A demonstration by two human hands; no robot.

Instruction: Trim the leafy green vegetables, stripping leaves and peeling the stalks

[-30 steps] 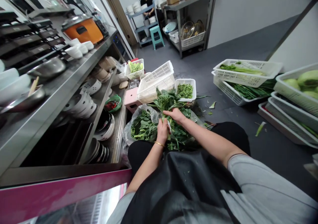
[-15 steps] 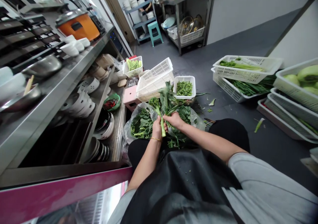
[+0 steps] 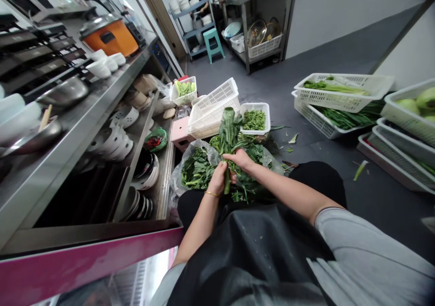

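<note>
My left hand (image 3: pixel 219 178) is closed round the thick green stem of a leafy vegetable stalk (image 3: pixel 229 127), which stands nearly upright with its dark leaves at the top. Just above it, my right hand (image 3: pixel 240 159) grips the same stalk where the leaves branch off. Beneath and beyond my hands lies an opened clear plastic bag (image 3: pixel 177 175) with leafy greens (image 3: pixel 198 170) on the left and more on the right. Parts of the fingers of both hands are hidden by the stalk.
Beyond the bag are a basket of cut greens (image 3: pixel 254 120), a tilted white basket (image 3: pixel 217 102) and a pink stool (image 3: pixel 181 131). Stacked vegetable baskets (image 3: pixel 343 93) stand at right. A steel shelf (image 3: pixel 112 98) with bowls runs along the left. A person (image 3: pixel 199 2) works at the back.
The pale-stemmed stalk with a budded top is no longer upright in my left hand. Both hands now hold one leafy stalk together, and the view has shifted slightly.
</note>
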